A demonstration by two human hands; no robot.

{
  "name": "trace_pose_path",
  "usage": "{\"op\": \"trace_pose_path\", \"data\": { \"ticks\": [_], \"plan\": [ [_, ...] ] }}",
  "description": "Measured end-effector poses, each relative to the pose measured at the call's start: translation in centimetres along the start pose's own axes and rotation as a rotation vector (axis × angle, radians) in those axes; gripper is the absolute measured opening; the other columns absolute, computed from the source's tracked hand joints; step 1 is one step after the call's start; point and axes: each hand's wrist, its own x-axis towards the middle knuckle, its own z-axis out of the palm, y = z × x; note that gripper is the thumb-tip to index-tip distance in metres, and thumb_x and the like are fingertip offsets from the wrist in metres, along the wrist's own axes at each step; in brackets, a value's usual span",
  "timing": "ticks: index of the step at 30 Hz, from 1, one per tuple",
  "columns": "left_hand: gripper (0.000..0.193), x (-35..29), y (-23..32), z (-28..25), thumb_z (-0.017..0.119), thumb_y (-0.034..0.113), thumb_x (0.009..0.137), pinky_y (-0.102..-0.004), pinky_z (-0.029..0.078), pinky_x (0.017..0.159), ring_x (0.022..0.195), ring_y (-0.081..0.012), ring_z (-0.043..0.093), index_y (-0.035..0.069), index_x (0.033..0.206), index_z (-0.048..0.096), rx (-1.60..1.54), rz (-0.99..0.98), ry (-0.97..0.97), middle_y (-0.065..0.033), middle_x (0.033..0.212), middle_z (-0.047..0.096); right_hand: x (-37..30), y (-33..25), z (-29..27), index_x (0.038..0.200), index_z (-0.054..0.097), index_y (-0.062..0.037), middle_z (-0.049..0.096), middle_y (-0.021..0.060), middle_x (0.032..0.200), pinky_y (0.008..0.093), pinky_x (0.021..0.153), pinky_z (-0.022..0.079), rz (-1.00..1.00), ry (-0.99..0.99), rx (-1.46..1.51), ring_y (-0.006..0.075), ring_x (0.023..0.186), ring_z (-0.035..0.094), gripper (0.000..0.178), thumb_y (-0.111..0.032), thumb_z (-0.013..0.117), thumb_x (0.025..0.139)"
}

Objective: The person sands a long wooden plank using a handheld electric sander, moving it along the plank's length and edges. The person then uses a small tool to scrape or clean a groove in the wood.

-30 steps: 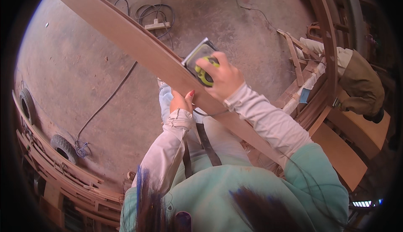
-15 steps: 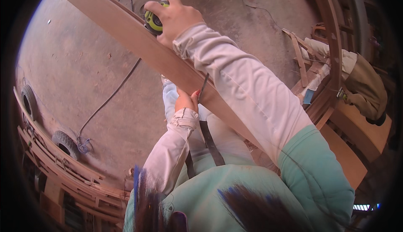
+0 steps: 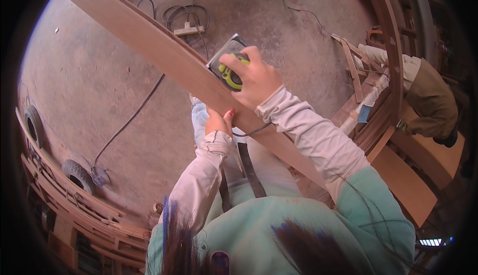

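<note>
We appear to be partway through sanding the wooden plank [image 3: 174, 68] stretching from eleven toward five o'clock, our right hand [image 3: 261, 78] gripping the palm sander [image 3: 231, 78] near twelve, our left hand [image 3: 218, 121] clasping its near edge, the remaining surface impossible to judge.

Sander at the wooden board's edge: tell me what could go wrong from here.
The black cord crosses the wooden board under the right forearm, so it might snag and tug the sander.

The left hand grips the board's near edge bare, close to the sander; a stray pass could scrape its fingers.

The sander, held in the right hand, is at the board's far edge, so it could slip off.
</note>
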Motion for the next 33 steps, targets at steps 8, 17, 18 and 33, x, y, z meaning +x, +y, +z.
{"op": "trace_pose_path", "data": {
  "ticks": [8, 17, 18, 33],
  "plan": [
    [0.064, -0.4, 0.8, -0.3, 0.056, 0.031, 0.097, -0.0477, 0.05, 0.083, 0.099, -0.0491, 0.062, -0.009, 0.137, 0.025, 0.166, 0.008, -0.007, -0.0326, 0.104, 0.064, 10.8, -3.9, 0.4, 0.124, 0.05, -0.0364, 0.049, 0.0143, 0.115, 0.0466, 0.075, 0.058, 0.003, -0.034, -0.051, 0.0401, 0.085, 0.067, 0.066, -0.026, 0.079, 0.066],
    [0.061, -0.5, 2.6, -1.7, 0.057, 0.034, 0.097, -0.0443, 0.053, 0.072, 0.082, -0.043, 0.068, -0.009, 0.131, 0.031, 0.027, -0.116, -0.103, -0.0309, 0.102, 0.065, 8.9, -3.6, 0.7, 0.122, 0.05, -0.035, 0.048, 0.0161, 0.115, 0.0482, 0.071, 0.057, -0.033, -0.035, -0.036, 0.0409, 0.082, 0.067, 0.064, -0.025, 0.08, 0.067],
    [0.061, -0.3, 2.5, -1.6, 0.058, 0.035, 0.097, -0.0432, 0.054, 0.07, 0.079, -0.0412, 0.069, -0.009, 0.13, 0.031, 0.015, -0.129, -0.121, -0.0302, 0.101, 0.066, 7.3, -2.8, 0.5, 0.122, 0.05, -0.0345, 0.048, 0.0158, 0.115, 0.0481, 0.07, 0.057, -0.012, -0.033, -0.039, 0.0407, 0.081, 0.067, 0.065, -0.025, 0.081, 0.066],
    [0.077, 0.6, -0.2, -0.5, 0.058, 0.037, 0.096, -0.0389, 0.054, 0.048, 0.053, -0.0313, 0.066, -0.015, 0.135, 0.016, 0.005, -0.029, -0.083, -0.0251, 0.086, 0.067, -1.5, 0.9, -0.3, 0.122, 0.052, -0.0328, 0.048, 0.0132, 0.113, 0.0471, 0.068, 0.058, 0.021, -0.018, 0.026, 0.0388, 0.081, 0.067, 0.064, -0.022, 0.08, 0.066]
  ]
}}
